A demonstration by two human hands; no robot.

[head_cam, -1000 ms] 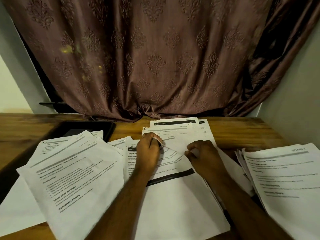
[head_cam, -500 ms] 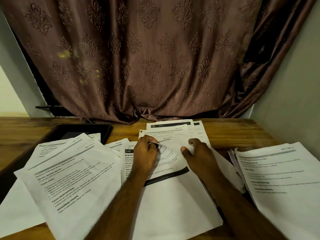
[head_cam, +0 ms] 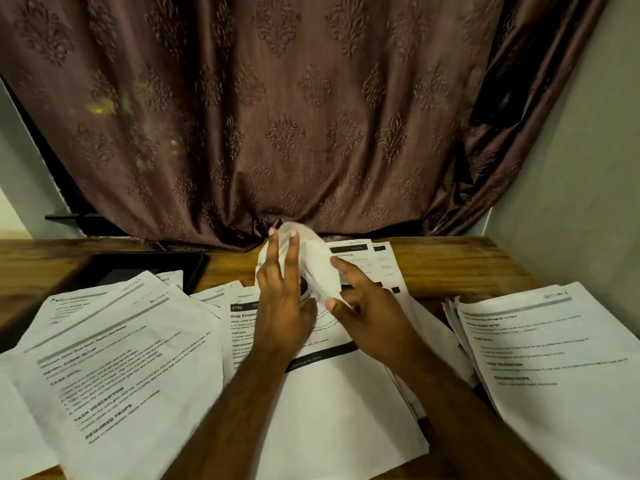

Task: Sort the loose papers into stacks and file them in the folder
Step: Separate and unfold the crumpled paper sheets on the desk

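**Both hands on a curled sheet at the middle of the desk**

The left hand (head_cam: 282, 303) has its fingers (head_cam: 292, 258) straight and slightly spread, laid against the near side of a curled sheet (head_cam: 317, 268) that stands bowed up off the pile; the fingertips reach its top edge, just below the curtain's hem. The right hand (head_cam: 367, 313) meets the same sheet from the right: the forefinger stretches along its side and the thumb sits at its lower edge, so the paper appears pinched between them, though motion blur hides the exact contact.

Under both wrists lies the centre pile (head_cam: 329, 403), its top page headed "3703". Behind the curled sheet, at centre frame, more printed pages (head_cam: 377, 261) fan toward the right. A spread of loose papers (head_cam: 114, 368) fills the lower left, overlapping a dark tablet-like slab (head_cam: 138, 268) at middle left. A squared stack marked "SECTION A" (head_cam: 554, 358) lies at the lower right, apart from the hands. All rest on a wooden desk (head_cam: 450, 265). A brown patterned curtain (head_cam: 294, 116) covers the upper frame, with a pale wall (head_cam: 571, 185) at right. The forearms cross the centre pile and hide part of its text.
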